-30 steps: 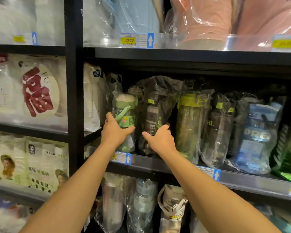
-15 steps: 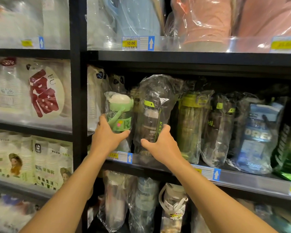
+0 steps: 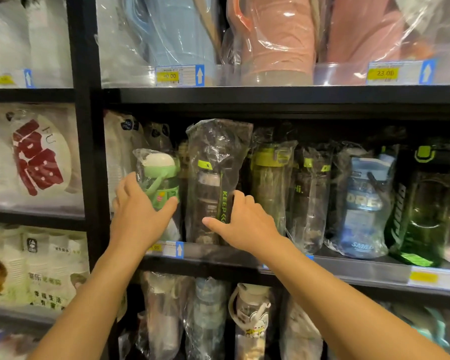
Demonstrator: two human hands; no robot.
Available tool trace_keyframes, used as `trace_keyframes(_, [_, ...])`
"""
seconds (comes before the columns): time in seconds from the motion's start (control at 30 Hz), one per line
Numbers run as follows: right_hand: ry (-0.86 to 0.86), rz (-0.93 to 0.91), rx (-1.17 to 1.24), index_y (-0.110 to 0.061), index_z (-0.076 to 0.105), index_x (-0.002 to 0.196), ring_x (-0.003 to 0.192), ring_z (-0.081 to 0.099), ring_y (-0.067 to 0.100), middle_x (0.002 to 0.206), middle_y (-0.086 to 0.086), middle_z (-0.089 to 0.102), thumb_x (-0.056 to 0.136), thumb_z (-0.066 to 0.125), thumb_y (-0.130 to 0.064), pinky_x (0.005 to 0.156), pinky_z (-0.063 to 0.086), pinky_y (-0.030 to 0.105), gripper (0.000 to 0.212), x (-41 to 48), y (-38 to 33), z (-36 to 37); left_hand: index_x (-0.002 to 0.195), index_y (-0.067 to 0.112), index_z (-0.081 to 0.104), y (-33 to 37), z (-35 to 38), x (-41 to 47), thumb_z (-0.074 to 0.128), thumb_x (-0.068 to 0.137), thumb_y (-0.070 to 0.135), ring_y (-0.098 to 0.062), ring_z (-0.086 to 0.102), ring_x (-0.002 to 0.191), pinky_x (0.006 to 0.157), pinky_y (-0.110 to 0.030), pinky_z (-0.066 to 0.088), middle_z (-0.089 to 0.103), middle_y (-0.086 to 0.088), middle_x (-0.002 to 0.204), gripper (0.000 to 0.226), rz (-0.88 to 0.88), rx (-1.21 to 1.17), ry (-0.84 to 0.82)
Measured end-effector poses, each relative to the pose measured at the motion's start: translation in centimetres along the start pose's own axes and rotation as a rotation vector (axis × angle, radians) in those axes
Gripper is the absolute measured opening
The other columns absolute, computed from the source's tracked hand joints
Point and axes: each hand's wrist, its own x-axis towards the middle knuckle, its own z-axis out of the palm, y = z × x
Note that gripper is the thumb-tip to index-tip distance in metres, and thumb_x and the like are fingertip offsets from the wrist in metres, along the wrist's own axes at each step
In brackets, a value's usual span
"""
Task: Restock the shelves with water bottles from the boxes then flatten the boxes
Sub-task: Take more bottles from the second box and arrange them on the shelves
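A shop aisle with black metal shelving fills the view. The middle shelf [image 3: 361, 271] carries a row of water bottles, each upright in a clear plastic bag. Two bare forearms reach up from the bottom edge towards the left end of this row.

The left hand [image 3: 138, 216] grips a small green bottle [image 3: 161, 183] with a white cap. Its fingers curl round the bottle's left side and its thumb lies across the front, low on the label. The bottle stands at the far left of the shelf, just beside the black upright post [image 3: 89, 152].

The right hand [image 3: 244, 224] grips a taller dark bottle [image 3: 216, 178] just right of the green one. Its thumb points left across the lower front and its fingers wrap the right side, beside a green strip printed "KEEP". This bottle's base sits at the shelf's front edge.

Further right stand more bagged bottles, among them a blue bottle [image 3: 361, 203]. On the shelf above sit a blue jug [image 3: 172, 35] and a pink jug [image 3: 276, 35], behind a yellow price tag [image 3: 179, 75].
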Motion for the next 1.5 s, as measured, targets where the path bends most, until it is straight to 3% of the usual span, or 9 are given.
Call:
trace_keyframes(0.13, [0.109, -0.078, -0.129, -0.016, 0.027, 0.157, 0.132, 0.048, 0.031, 0.147, 0.007, 0.046, 0.089, 0.044, -0.083, 0.094, 0.05, 0.046, 0.096, -1.4, 1.6, -2.2, 0.143, 0.021, 0.039, 4.4, -1.3, -4.1, 0.069, 0.087, 0.046, -0.02, 0.038, 0.132, 0.101, -0.034, 0.036, 0.037, 0.004, 0.142, 0.067, 0.296, -0.107, 0.219])
trace_keyframes(0.27, [0.213, -0.019, -0.124, -0.019, 0.038, 0.15, 0.126, 0.053, 0.026, 0.14, 0.003, 0.05, 0.091, 0.047, -0.079, 0.084, 0.05, 0.041, 0.084, -2.7, 5.2, -4.3, 0.121, 0.045, 0.046, 8.9, 0.8, -7.5, 0.059, 0.083, 0.061, 0.0, 0.051, 0.121, 0.096, -0.024, 0.043, 0.05, 0.032, 0.12, 0.043, 0.346, -0.425, -0.046])
trace_keyframes(0.43, [0.313, 0.177, -0.081, -0.012, 0.035, 0.145, 0.128, 0.044, 0.031, 0.138, 0.009, 0.041, 0.09, 0.059, -0.07, 0.089, 0.05, 0.043, 0.084, -3.8, 10.4, -5.5, 0.15, 0.03, 0.032, 12.2, 8.4, -8.6, 0.067, 0.087, 0.062, -0.01, 0.042, 0.142, 0.113, -0.04, 0.043, 0.042, 0.014, 0.153, 0.078, 0.185, -0.432, -0.415])
trace_keyframes(0.67, [0.208, 0.289, 0.014, -0.004, 0.012, 0.157, 0.137, 0.04, 0.036, 0.15, 0.015, 0.034, 0.089, 0.064, -0.068, 0.098, 0.05, 0.046, 0.107, -2.0, 14.6, -5.2, 0.163, 0.014, -0.001, 13.9, 15.4, -6.0, 0.072, 0.088, 0.058, -0.034, 0.017, 0.155, 0.117, -0.05, 0.031, 0.008, -0.007, 0.171, 0.113, -0.007, -0.244, -0.372])
trace_keyframes(0.87, [0.037, 0.412, 0.229, 0.005, 0.013, 0.155, 0.129, 0.055, 0.036, 0.147, 0.02, 0.049, 0.088, 0.068, -0.065, 0.097, 0.054, 0.045, 0.112, 0.8, 16.6, -4.8, 0.161, 0.005, -0.005, 14.4, 18.0, -3.9, 0.076, 0.084, 0.06, -0.039, 0.035, 0.148, 0.114, -0.052, 0.041, 0.024, -0.02, 0.166, 0.125, -0.112, -0.191, -0.441])
trace_keyframes(1.03, [-0.008, 0.411, 0.336, 0.002, 0.042, 0.137, 0.109, 0.065, 0.033, 0.128, 0.019, 0.062, 0.09, 0.069, -0.059, 0.078, 0.054, 0.04, 0.081, 1.7, 17.5, -4.3, 0.159, 0.002, 0.008, 14.2, 18.0, -3.2, 0.076, 0.084, 0.06, -0.039, 0.045, 0.14, 0.109, -0.05, 0.046, 0.036, -0.019, 0.16, 0.117, -0.114, -0.161, -0.444])
trace_keyframes(1.17, [-0.016, 0.399, 0.365, 0.003, 0.019, 0.153, 0.118, 0.063, 0.035, 0.141, 0.02, 0.055, 0.091, 0.07, -0.056, 0.091, 0.057, 0.046, 0.099, 1.1, 17.6, -4.6, 0.13, 0.012, 0.031, 14.2, 17.0, -3.8, 0.078, 0.082, 0.057, -0.038, 0.056, 0.123, 0.098, -0.054, 0.052, 0.05, -0.015, 0.142, 0.081, -0.068, -0.144, -0.439])
trace_keyframes(1.3, [0.025, 0.326, 0.36, -0.01, 0.025, 0.136, 0.113, 0.061, 0.031, 0.143, 0.012, 0.048, 0.089, 0.071, -0.057, 0.087, 0.057, 0.047, 0.081, -0.4, 17.6, -5.0, 0.139, 0.015, 0.029, 13.8, 15.5, -4.6, 0.078, 0.082, 0.058, -0.034, 0.058, 0.121, 0.099, -0.054, 0.052, 0.051, -0.009, 0.142, 0.087, -0.024, -0.143, -0.44])
trace_keyframes(1.5, [0.042, 0.251, 0.353, -0.025, 0.021, 0.107, 0.082, 0.055, 0.016, 0.101, -0.005, 0.047, 0.087, 0.069, -0.06, 0.068, 0.049, 0.038, 0.062, -2.9, 17.3, -5.4, 0.141, 0.02, 0.029, 12.8, 13.2, -5.5, 0.077, 0.081, 0.059, -0.031, 0.059, 0.118, 0.098, -0.051, 0.052, 0.055, -0.005, 0.14, 0.086, 0.004, -0.154, -0.454])
